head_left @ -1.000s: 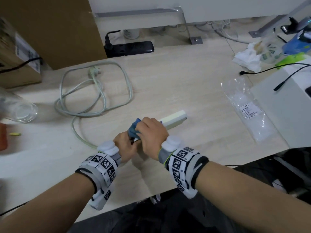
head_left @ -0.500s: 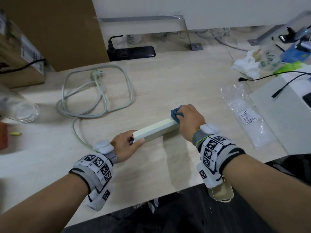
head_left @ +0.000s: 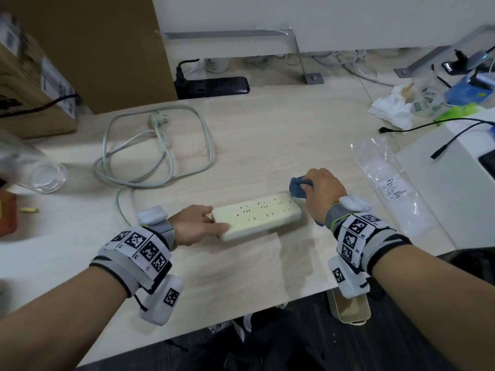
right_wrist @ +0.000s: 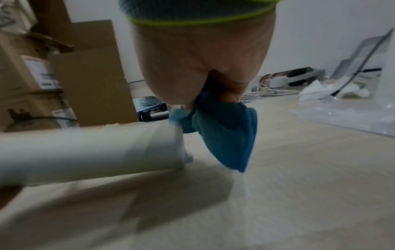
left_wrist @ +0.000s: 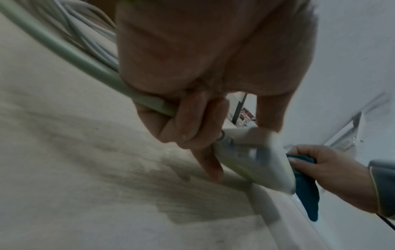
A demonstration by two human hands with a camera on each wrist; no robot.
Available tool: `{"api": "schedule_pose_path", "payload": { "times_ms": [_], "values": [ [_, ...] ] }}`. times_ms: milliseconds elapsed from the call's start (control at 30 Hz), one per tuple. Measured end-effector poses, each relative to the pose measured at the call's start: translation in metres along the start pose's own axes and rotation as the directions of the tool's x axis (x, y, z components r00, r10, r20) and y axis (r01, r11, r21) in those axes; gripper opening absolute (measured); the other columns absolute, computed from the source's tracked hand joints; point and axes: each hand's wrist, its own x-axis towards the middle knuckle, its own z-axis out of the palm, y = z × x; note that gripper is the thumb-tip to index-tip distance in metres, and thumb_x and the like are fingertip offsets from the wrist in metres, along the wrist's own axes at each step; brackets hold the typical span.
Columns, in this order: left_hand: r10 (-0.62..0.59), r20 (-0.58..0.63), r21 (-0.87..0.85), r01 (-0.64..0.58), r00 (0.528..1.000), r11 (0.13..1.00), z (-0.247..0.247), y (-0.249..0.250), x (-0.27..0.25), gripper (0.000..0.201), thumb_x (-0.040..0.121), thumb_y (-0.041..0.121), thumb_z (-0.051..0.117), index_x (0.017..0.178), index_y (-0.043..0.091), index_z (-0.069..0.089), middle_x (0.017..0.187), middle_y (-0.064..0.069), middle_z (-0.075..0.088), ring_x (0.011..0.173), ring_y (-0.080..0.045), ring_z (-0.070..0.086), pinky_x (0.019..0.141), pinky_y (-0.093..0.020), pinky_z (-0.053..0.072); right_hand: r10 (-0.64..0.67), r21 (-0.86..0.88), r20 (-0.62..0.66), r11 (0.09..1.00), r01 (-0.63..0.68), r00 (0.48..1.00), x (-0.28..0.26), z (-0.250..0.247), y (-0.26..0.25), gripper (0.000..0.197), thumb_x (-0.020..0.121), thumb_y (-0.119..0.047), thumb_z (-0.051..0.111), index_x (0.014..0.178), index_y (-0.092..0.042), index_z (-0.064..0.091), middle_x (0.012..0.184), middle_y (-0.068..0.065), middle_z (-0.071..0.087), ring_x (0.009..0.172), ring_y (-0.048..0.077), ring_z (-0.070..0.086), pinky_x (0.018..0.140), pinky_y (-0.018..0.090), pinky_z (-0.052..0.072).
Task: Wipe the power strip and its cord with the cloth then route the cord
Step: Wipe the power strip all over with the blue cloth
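Observation:
A cream power strip (head_left: 255,216) lies socket side up near the desk's front edge, also seen as a pale bar in the right wrist view (right_wrist: 85,152). My left hand (head_left: 197,226) holds its left end, thumb on top and a finger along the front side; the left wrist view shows the fingers (left_wrist: 192,125) curled round the cord (left_wrist: 64,55) where it enters the strip. My right hand (head_left: 320,191) grips a bunched blue cloth (head_left: 297,187) just past the strip's right end. The pale cord (head_left: 158,145) lies in loose loops behind, its plug (head_left: 155,120) loose.
A black power strip (head_left: 214,87) sits at the back by a cardboard panel (head_left: 107,49). A glass jar (head_left: 34,172) lies far left. A plastic bag (head_left: 388,188), a white box (head_left: 442,188) and crumpled tissue (head_left: 391,108) stand to the right.
My right hand ran the cloth along the strip from the left end and came off its right end. The strip turned from on edge to socket side up.

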Motion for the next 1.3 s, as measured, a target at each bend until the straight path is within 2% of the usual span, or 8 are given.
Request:
{"api": "schedule_pose_path", "payload": {
  "times_ms": [100, 267, 467, 733, 867, 1000, 1200, 1300],
  "values": [
    [0.120, -0.112, 0.155, -0.102, 0.986, 0.983, 0.007, -0.004, -0.001, 0.067, 0.079, 0.035, 0.072, 0.139, 0.025, 0.043, 0.114, 0.003, 0.064, 0.108, -0.016, 0.059, 0.091, -0.032, 0.047, -0.040, 0.123, -0.047, 0.991, 0.045, 0.998, -0.003, 0.001, -0.007, 0.018, 0.097, -0.018, 0.042, 0.108, -0.011, 0.055, 0.111, 0.006, 0.050, 0.090, 0.025, 0.051, 0.071, 0.030, 0.039],
    [0.346, -0.288, 0.249, -0.279, 0.893, 0.927, 0.019, -0.005, -0.009, 0.033, 0.076, 0.018, 0.072, 0.097, 0.035, 0.055, 0.095, 0.016, 0.060, 0.077, -0.011, 0.057, 0.063, -0.023, 0.045, -0.196, 0.256, -0.103, 0.942, 0.216, 0.975, -0.017, 0.009, -0.031, 0.014, 0.096, -0.014, 0.047, 0.103, -0.010, 0.058, 0.105, 0.004, 0.050, 0.084, 0.021, 0.051, 0.066, 0.030, 0.043],
    [0.565, -0.424, 0.329, -0.461, 0.708, 0.824, 0.031, -0.012, -0.005, 0.028, 0.075, 0.019, 0.077, 0.100, 0.022, 0.064, 0.093, 0.011, 0.056, 0.078, 0.001, 0.050, 0.070, -0.018, 0.040, -0.323, 0.248, -0.117, 0.906, 0.343, 0.939, -0.024, 0.018, -0.038, 0.007, 0.093, -0.012, 0.052, 0.093, -0.010, 0.059, 0.089, -0.005, 0.042, 0.077, 0.016, 0.042, 0.068, 0.024, 0.029],
    [0.599, -0.396, 0.377, -0.471, 0.696, 0.797, 0.038, -0.031, 0.013, 0.026, 0.075, 0.023, 0.077, 0.098, 0.021, 0.063, 0.086, 0.010, 0.053, 0.076, -0.012, 0.052, 0.068, -0.027, 0.046, -0.466, 0.136, -0.125, 0.867, 0.480, 0.876, -0.040, 0.047, -0.062, 0.009, 0.085, -0.008, 0.056, 0.084, -0.004, 0.064, 0.080, 0.012, 0.056, 0.069, 0.031, 0.055, 0.060, 0.030, 0.038],
    [0.550, -0.394, 0.297, -0.465, 0.737, 0.834, 0.041, -0.028, 0.014, 0.007, 0.077, 0.020, 0.056, 0.075, 0.017, 0.049, 0.071, 0.001, 0.044, 0.059, -0.022, 0.045, 0.055, -0.037, 0.038, -0.554, 0.163, -0.119, 0.808, 0.567, 0.824, -0.055, 0.067, -0.099, 0.024, 0.083, -0.023, 0.049, 0.083, -0.002, 0.061, 0.080, 0.015, 0.057, 0.066, 0.032, 0.054, 0.059, 0.031, 0.040],
    [0.581, -0.417, 0.306, -0.495, 0.698, 0.814, 0.040, -0.031, 0.015, 0.027, 0.079, 0.020, 0.065, 0.072, 0.033, 0.042, 0.072, 0.009, 0.042, 0.059, -0.008, 0.041, 0.056, -0.027, 0.033, -0.621, 0.174, -0.020, 0.770, 0.614, 0.784, -0.051, 0.061, -0.090, 0.025, 0.086, -0.025, 0.047, 0.079, -0.002, 0.055, 0.078, 0.017, 0.056, 0.065, 0.031, 0.051, 0.061, 0.032, 0.032],
    [0.634, -0.404, 0.366, -0.519, 0.659, 0.772, 0.042, -0.038, 0.017, 0.029, 0.075, 0.016, 0.077, 0.098, 0.022, 0.061, 0.088, 0.011, 0.050, 0.078, -0.010, 0.051, 0.067, -0.024, 0.044, -0.339, 0.134, -0.027, 0.931, 0.339, 0.941, -0.035, 0.008, -0.017, 0.035, 0.085, 0.000, 0.056, 0.057, -0.018, 0.044, 0.061, 0.000, 0.041, 0.067, 0.033, 0.051, 0.060, 0.037, 0.033],
    [0.637, -0.407, 0.371, -0.519, 0.655, 0.770, 0.042, -0.041, 0.018, 0.029, 0.075, 0.017, 0.076, 0.097, 0.025, 0.059, 0.090, 0.010, 0.051, 0.079, -0.014, 0.054, 0.068, -0.031, 0.047, -0.238, 0.109, -0.040, 0.964, 0.241, 0.971, -0.034, 0.004, 0.000, 0.029, 0.087, 0.004, 0.053, 0.062, -0.009, 0.044, 0.071, 0.004, 0.040, 0.070, 0.032, 0.049, 0.062, 0.039, 0.035]
  ]
}}
